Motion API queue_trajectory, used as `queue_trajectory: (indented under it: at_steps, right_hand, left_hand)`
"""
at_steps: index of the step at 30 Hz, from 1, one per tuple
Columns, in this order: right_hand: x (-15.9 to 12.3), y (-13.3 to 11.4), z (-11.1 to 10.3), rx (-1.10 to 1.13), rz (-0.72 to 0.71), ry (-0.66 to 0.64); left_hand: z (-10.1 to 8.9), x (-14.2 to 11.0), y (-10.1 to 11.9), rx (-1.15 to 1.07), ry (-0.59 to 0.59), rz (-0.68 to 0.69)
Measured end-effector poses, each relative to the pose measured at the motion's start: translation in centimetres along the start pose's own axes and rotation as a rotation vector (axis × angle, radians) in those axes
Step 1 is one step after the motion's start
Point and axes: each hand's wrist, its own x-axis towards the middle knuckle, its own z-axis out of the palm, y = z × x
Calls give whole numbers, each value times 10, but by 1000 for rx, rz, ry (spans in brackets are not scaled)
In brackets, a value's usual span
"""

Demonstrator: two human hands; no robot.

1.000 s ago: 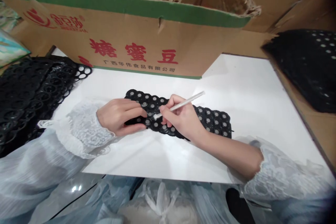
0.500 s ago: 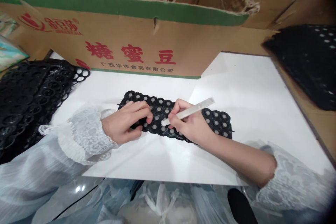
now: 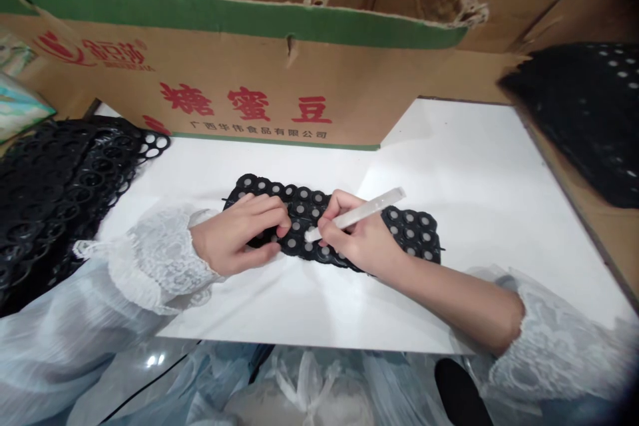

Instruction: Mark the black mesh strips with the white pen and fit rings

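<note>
A black sheet (image 3: 409, 233) of joined round cells with pale grey centres lies across the white table. My left hand (image 3: 244, 229) rests over its left part, fingers curled down and the thumb at the near edge. In my right hand (image 3: 367, 236), a slim whitish translucent stick (image 3: 374, 206) is held like a pen. Its lower tip touches or hovers just over a cell near the middle of the sheet; I cannot tell which. Both hands cover some of the cells.
Behind the sheet stands an open cardboard box (image 3: 259, 60) with a green rim and red lettering. Stacked black sheets with round holes (image 3: 60, 180) lie at the left. More black sheets (image 3: 579, 120) are at the right, beyond the edge of the white table (image 3: 479, 166).
Hardly anything differs. The stick and my right hand have shifted very slightly left, and my left thumb reaches a little further right along the sheet's near edge.
</note>
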Motion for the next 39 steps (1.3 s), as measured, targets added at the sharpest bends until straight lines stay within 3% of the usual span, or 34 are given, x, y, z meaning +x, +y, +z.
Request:
queue_trajectory:
  at_steps: [13, 20, 25, 30, 35, 39]
  right_hand:
    - [-1, 0, 1, 25, 22, -7]
    - [-2, 0, 0, 45, 37, -15]
    - [-2, 3, 0, 44, 40, -37]
    - [-2, 5, 0, 43, -6, 15]
    - [0, 2, -3, -22, -118, 147]
    - [2, 3, -3, -95, -137, 166]
  left_hand:
    - [5, 1, 11, 72, 163, -125]
    - [8, -1, 8, 134, 181, -147]
    - [4, -7, -3, -30, 191, -182]
    - [-9, -6, -2, -153, 291, -196]
    - [-26, 10, 1, 73, 274, -207]
    - [-13, 29, 2, 264, 289, -247]
